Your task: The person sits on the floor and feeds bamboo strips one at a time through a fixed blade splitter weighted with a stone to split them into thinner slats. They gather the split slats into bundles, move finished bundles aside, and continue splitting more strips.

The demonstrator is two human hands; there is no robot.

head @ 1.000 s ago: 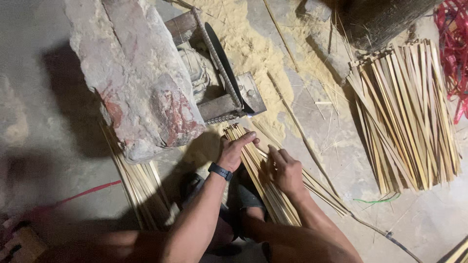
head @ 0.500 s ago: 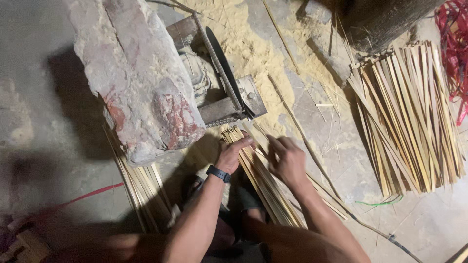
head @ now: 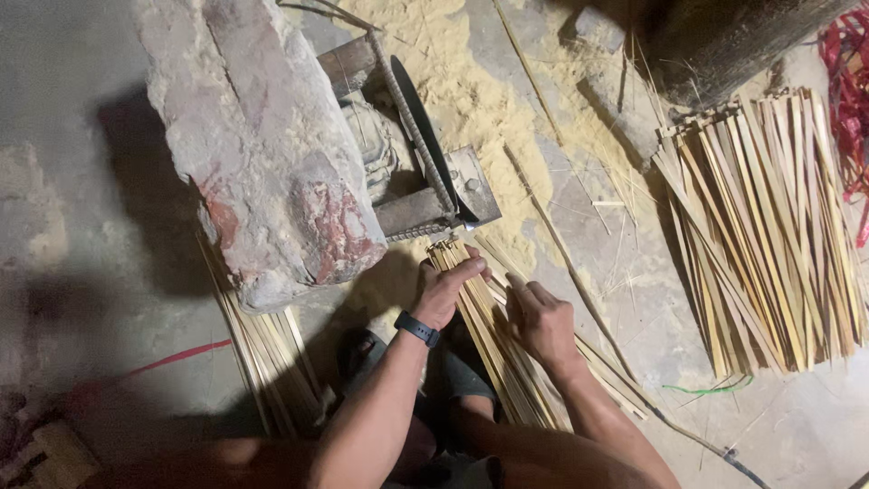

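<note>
A bundle of thin bamboo strips [head: 493, 349] lies on the floor in front of me, its far end close to a dark curved blade [head: 418, 122] fixed in a metal frame. My left hand [head: 450, 288], with a black band on the wrist, curls over the bundle's far end just below the frame. Beside it, my right hand [head: 543, 321] lies on the same bundle with the fingers pressed onto the strips. The lower part of the bundle is hidden under my forearms.
A big rough stone block [head: 262, 154] sits on the blade's frame at the left, with more strips [head: 267, 362] under its edge. A large pile of strips [head: 769, 226] lies at the right. Sawdust [head: 453, 54] covers the floor behind. Red cords [head: 846, 54] lie far right.
Both hands have stayed on the bundle and shifted slightly up toward the blade frame. The right hand has closed in beside the left.
</note>
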